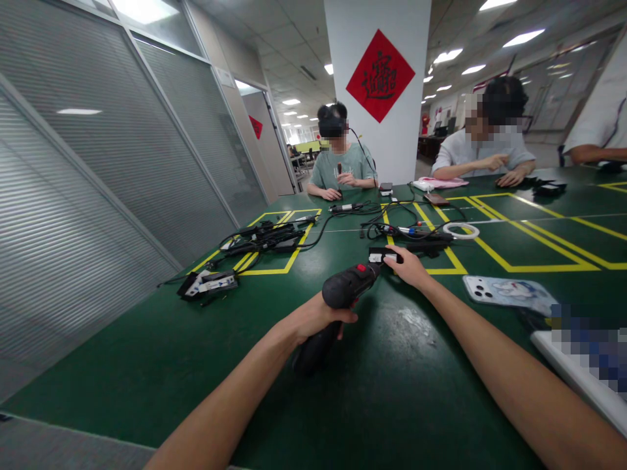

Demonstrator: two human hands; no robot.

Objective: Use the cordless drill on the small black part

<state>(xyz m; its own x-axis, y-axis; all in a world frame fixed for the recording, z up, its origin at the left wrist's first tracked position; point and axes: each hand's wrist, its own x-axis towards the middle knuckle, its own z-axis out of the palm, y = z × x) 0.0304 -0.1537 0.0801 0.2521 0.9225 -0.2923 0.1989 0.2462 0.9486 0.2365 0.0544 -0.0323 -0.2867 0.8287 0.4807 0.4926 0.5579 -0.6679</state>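
My left hand (326, 314) is wrapped round the grip of a black cordless drill (347, 286) with a red button on top. The drill tilts away from me, and its chuck end meets the near side of a small black box with a white label (378, 256). My right hand (404, 265) grips that box from its right side, fingers over the top and thumb in front. The box rests on the green table (274, 391). Whether the drill's bit sits in a screw is too small to tell.
Tangled black cables and adapters (274, 236) lie on the left. A black-and-white part (208, 284) sits nearer. Right of the box are more cables (411, 232), a white ring (461, 230) and a phone (509, 292). Two people (345, 156) (484, 147) work across the table.
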